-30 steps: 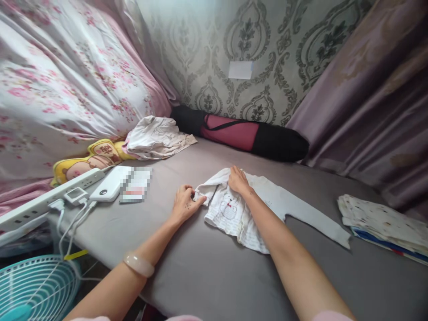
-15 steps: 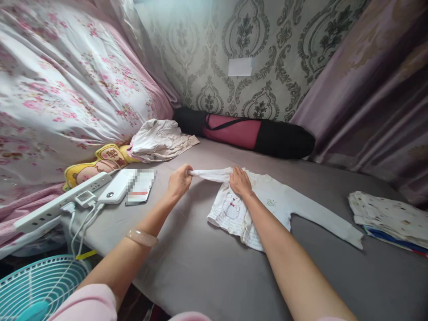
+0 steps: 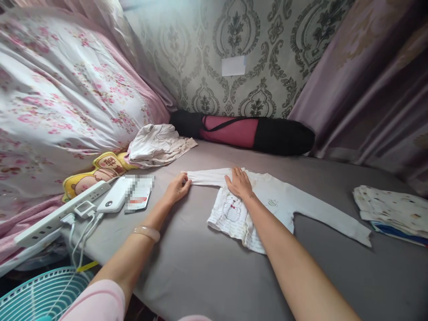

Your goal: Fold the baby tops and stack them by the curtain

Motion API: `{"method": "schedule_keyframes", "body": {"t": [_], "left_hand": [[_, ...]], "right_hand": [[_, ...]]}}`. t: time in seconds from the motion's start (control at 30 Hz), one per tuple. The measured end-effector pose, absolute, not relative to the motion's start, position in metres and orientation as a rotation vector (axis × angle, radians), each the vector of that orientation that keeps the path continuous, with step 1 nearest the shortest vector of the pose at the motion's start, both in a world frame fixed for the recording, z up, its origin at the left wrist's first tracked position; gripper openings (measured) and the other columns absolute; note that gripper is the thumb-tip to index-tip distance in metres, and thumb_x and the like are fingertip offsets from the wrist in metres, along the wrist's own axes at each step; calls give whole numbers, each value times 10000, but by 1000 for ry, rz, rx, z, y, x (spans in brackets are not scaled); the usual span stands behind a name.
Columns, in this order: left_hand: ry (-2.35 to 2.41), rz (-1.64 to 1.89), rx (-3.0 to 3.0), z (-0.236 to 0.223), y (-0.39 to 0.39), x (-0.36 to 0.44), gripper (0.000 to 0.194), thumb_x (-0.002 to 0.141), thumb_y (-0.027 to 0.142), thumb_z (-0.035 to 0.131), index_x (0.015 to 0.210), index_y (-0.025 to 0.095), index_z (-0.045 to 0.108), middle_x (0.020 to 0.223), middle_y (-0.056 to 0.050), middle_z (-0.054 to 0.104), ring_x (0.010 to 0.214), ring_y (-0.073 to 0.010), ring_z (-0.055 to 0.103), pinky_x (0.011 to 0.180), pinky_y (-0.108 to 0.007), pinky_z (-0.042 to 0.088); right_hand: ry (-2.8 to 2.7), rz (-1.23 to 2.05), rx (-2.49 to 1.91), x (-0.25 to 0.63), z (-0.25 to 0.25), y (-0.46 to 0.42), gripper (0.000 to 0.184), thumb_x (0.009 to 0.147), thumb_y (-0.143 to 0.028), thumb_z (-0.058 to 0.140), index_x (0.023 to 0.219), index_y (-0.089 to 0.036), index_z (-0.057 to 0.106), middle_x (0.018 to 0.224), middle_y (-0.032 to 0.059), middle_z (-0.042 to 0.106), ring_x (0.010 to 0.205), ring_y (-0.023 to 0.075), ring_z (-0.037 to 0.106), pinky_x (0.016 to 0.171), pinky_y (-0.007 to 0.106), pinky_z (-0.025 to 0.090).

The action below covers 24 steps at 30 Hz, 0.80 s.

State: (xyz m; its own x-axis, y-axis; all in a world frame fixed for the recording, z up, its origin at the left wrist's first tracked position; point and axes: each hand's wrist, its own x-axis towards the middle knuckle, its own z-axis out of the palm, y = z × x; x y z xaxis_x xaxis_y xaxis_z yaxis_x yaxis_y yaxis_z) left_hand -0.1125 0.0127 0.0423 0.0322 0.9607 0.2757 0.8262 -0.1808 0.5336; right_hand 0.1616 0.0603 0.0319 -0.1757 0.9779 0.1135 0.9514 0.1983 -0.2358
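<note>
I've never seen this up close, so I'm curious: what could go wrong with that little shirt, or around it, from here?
The sleeve under the left hand could twist or bunch if those fingers drag. The right hand lies flat on the shirt, so sliding it might pull creases into the cloth. White cables loop down near the fan, so the left arm might snag them if it swings wide.
</note>
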Motion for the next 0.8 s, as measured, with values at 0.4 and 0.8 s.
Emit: {"method": "schedule_keyframes", "body": {"t": [0.4, 0.8], "left_hand": [[2307, 605, 1494, 54, 61, -115, 392, 781, 484, 573, 924, 122, 617, 872, -144, 679, 854, -278, 647, 667, -315, 453], [2423, 624, 1660, 62, 62, -98, 319, 964, 364, 311, 1131, 193, 522, 1045, -178, 673, 976, -304, 643, 778, -375, 446]], "right_hand": [[-2273, 147, -1816, 163, 32, 59, 537, 986, -472, 278, 1463, -252, 387, 1552, 93, 302, 1438, 245, 207, 1162, 398, 89], [-2316, 213, -1880, 161, 38, 60, 613, 970, -566, 249, 1502, -267, 308, 1583, 100, 223, 1453, 265, 143, 1153, 419, 70]]}}
